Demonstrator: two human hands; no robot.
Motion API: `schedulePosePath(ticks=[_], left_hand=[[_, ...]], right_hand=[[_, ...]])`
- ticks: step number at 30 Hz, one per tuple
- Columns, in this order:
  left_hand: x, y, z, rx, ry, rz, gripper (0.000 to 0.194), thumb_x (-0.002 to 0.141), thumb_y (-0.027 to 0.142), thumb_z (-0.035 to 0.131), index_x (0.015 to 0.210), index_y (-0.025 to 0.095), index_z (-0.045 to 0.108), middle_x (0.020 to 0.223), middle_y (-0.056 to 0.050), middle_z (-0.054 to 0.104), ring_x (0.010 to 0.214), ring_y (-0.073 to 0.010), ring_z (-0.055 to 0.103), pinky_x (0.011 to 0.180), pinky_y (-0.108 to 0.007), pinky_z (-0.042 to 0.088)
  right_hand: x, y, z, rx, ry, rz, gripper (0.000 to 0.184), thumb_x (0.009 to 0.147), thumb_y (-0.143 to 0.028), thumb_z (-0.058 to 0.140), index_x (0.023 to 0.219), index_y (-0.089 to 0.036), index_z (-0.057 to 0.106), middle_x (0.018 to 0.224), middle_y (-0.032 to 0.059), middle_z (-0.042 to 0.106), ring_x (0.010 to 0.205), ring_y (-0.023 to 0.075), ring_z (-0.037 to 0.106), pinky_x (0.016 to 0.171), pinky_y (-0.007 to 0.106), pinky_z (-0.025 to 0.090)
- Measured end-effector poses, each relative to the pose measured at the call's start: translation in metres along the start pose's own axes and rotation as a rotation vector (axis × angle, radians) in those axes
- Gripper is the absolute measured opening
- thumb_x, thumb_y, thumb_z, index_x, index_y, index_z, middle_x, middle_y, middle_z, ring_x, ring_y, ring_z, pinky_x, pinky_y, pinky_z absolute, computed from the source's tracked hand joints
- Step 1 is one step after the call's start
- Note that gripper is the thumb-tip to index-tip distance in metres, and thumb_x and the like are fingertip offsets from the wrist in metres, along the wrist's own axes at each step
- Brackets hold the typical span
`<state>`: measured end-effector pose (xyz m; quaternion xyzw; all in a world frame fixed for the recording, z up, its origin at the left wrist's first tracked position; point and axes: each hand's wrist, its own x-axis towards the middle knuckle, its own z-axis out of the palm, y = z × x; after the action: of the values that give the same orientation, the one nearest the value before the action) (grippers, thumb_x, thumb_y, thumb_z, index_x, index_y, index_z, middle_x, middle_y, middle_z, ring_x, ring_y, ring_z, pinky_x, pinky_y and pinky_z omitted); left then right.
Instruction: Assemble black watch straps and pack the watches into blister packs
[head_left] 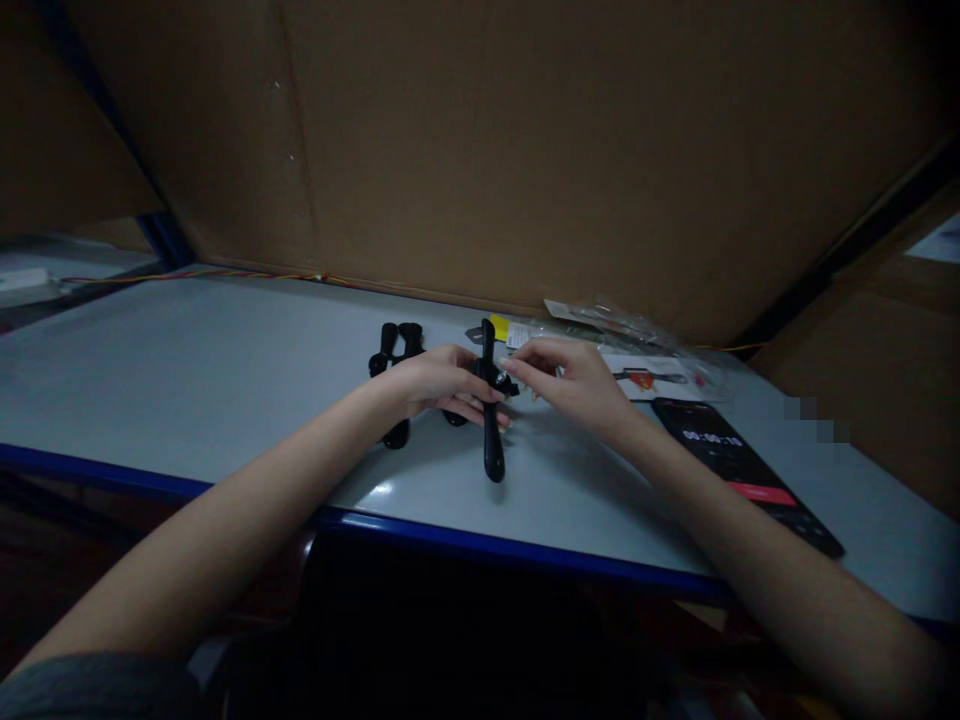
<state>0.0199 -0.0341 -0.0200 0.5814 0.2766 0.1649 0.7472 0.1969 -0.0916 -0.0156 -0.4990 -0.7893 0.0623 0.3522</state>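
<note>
A black two-handled spokeshave is held a little above the grey tabletop, its handles pointing away from and towards me. My left hand grips it around the middle from the left. On the other side, my right hand has thumb and forefinger pinched at a small shiny metal part by the spokeshave's centre, probably a screw or knob; the fingertips partly hide it. More black spokeshaves lie behind and beneath my left hand, partly covered by it.
Clear plastic packaging and a printed card lie at the back right. A yellow-labelled item is behind the spokeshave. A phone showing a timer rests beside my right forearm. Cardboard walls the table; its front edge is blue.
</note>
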Motion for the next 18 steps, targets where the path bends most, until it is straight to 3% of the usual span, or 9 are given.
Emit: schedulePosePath(ticks=[4,14,18], left_hand=[[-0.001,0.0,0.001,0.024,-0.013,-0.001,0.033,0.061,0.007,0.071,0.089,0.007,0.053,0.078,-0.011,0.067,0.07,-0.0225,0.069,0.069,-0.034,0.056],[-0.007,0.001,0.009,0.175,-0.004,-0.038,0.033,0.066,0.009,0.067,0.097,0.009,0.054,0.072,-0.006,0.066,0.067,-0.0195,0.068,0.07,-0.034,0.054],[-0.005,0.0,0.005,0.117,-0.011,-0.037,0.034,0.065,0.007,0.068,0.096,0.008,0.053,0.077,-0.008,0.067,0.07,-0.0213,0.069,0.071,-0.036,0.055]], right_hand=[[-0.001,-0.002,0.003,-0.148,-0.016,-0.019,0.018,0.075,-0.035,0.062,0.073,-0.018,0.057,0.064,0.0,0.056,0.058,0.0119,0.047,0.053,0.025,0.03],[-0.002,-0.005,0.016,-0.213,-0.097,0.046,0.026,0.083,-0.034,0.049,0.063,-0.019,0.043,0.059,-0.0011,0.05,0.053,0.0107,0.04,0.049,0.024,0.021],[0.0,-0.003,0.011,-0.296,-0.149,-0.091,0.022,0.085,-0.03,0.047,0.067,-0.019,0.045,0.065,0.0006,0.051,0.06,0.0122,0.044,0.054,0.025,0.026]])
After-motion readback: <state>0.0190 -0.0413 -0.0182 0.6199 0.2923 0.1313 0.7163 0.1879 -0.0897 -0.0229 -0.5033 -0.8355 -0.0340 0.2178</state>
